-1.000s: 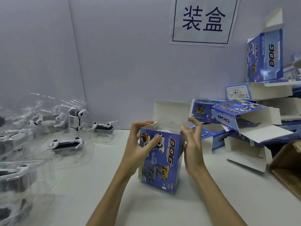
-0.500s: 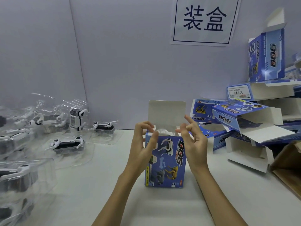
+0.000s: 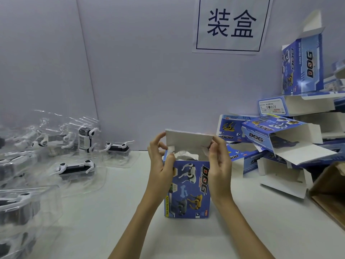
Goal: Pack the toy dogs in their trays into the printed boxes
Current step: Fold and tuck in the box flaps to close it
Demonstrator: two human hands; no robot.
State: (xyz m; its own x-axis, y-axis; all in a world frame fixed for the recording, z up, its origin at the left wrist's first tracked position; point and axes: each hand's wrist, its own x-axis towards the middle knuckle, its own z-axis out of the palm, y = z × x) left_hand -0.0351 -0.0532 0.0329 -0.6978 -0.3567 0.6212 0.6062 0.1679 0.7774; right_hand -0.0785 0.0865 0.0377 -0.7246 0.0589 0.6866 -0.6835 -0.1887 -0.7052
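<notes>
- A blue printed box (image 3: 188,189) stands upright on the white tabletop (image 3: 242,221), near the middle of the view, its front showing toy dogs and the word DOG.
- Its white top flap (image 3: 188,140) is raised and tilts toward the person; clear tray plastic (image 3: 185,155) shows in the open mouth.
- The left hand (image 3: 160,163) grasps the box's upper left corner, thumb curled over the front edge and fingers up at the flap's left edge.
- The right hand (image 3: 220,165) holds the upper right side, its fingertips pinching the flap's right edge.
- To the left, toy dogs in clear trays lie across the tabletop: one (image 3: 75,170) near the box, another (image 3: 117,149) behind it by the wall, one (image 3: 86,138) standing on end, more piled toward the left edge.
- To the right, a heap of open boxes (image 3: 276,139) lies against the wall, with one box (image 3: 302,66) standing upright on top.
- A brown carton (image 3: 328,191) shows at the right edge.
- A paper sign (image 3: 231,25) with two dark characters hangs on the wall above.
</notes>
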